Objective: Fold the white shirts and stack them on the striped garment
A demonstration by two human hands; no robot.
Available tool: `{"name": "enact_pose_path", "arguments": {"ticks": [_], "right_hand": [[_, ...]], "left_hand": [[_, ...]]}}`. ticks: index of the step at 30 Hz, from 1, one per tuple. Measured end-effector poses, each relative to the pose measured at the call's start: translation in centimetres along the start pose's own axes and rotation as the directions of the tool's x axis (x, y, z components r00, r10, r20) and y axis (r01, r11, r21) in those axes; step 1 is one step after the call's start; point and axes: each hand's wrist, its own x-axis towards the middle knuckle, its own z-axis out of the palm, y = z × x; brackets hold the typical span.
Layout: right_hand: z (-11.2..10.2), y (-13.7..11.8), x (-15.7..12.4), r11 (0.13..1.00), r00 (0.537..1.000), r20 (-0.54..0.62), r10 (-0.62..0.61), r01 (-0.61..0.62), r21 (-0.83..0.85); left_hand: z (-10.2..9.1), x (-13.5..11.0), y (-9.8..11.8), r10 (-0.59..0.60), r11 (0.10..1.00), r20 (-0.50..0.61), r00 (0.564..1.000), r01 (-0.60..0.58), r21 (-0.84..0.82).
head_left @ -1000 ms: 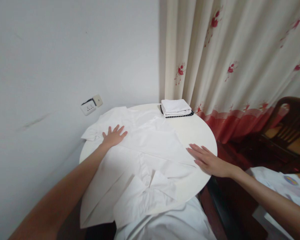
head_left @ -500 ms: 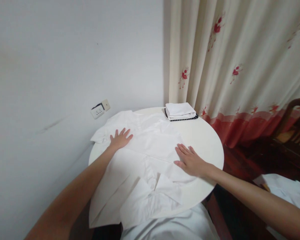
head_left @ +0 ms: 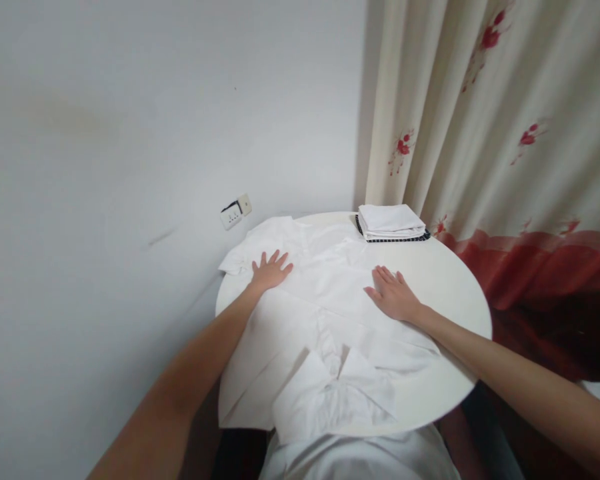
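A white shirt [head_left: 325,293] lies spread over a round white table [head_left: 455,293], collar toward me, its near edge hanging off the front. My left hand [head_left: 270,270] lies flat on the shirt's far left part, fingers spread. My right hand [head_left: 393,293] rests flat on the shirt's right side, fingers stretched out. Neither hand holds anything.
A stack of folded white cloth [head_left: 391,222] with a dark dotted edge sits at the table's far side. A wall socket [head_left: 235,212] is on the white wall at left. A cream curtain [head_left: 490,133] with red flowers hangs behind and to the right.
My right hand slid from the table's right edge leftward and farther onto the shirt. My left hand stayed flat on the cloth. The view turned left, so the chair has left the picture.
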Motion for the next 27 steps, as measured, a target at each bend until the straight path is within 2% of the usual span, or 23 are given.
{"name": "enact_pose_path", "arguments": {"ticks": [3, 5, 7, 10, 12, 14, 17, 19, 23, 27], "right_hand": [[0.2, 0.4, -0.6, 0.999, 0.998, -0.061, 0.013, -0.016, -0.052], [0.2, 0.5, -0.9, 0.994, 0.993, -0.122, 0.006, -0.019, -0.106], [0.0, 0.4, -0.8, 0.985, 0.986, -0.156, -0.049, 0.022, -0.169], [-0.5, -0.7, 0.0, 0.970, 0.983, -0.130, -0.132, 0.101, -0.220], [-0.8, -2.2, 1.1, 0.967, 0.979, -0.094, -0.179, 0.157, -0.203], [-0.9, -4.1, 2.2, 0.958, 0.965, -0.063, -0.254, 0.242, -0.154], [-0.1, -6.1, 3.5, 0.941, 0.942, -0.043, -0.333, 0.330, -0.071], [0.6, -6.2, 4.0, 0.937, 0.937, -0.029, -0.349, 0.349, -0.025], [1.6, -4.1, 4.2, 0.938, 0.938, -0.020, -0.346, 0.347, 0.024], [1.5, -0.4, 3.7, 0.956, 0.955, -0.029, -0.295, 0.295, 0.006]], "left_hand": [[-1.0, -0.9, 0.7, 0.029, 0.999, -0.064, 0.998, -0.028, 0.025], [-1.8, -1.8, 1.8, 0.148, 0.988, -0.119, 0.982, -0.142, 0.060], [-2.5, -3.0, 3.5, 0.335, 0.942, -0.101, 0.937, -0.330, 0.064], [-2.3, -5.1, 6.8, 0.566, 0.825, -0.001, 0.825, -0.566, -0.003], [-1.6, -6.2, 8.8, 0.634, 0.773, 0.035, 0.773, -0.633, -0.024], [-0.6, -6.8, 9.9, 0.647, 0.762, 0.037, 0.761, -0.647, -0.024], [0.4, -6.7, 9.3, 0.633, 0.774, 0.015, 0.774, -0.633, -0.023], [0.6, -5.9, 7.6, 0.583, 0.812, 0.006, 0.812, -0.583, -0.032], [0.3, -3.7, 3.1, 0.378, 0.925, -0.001, 0.926, -0.378, -0.028], [0.1, -2.4, 0.1, 0.218, 0.976, 0.007, 0.976, -0.218, 0.005]]}}
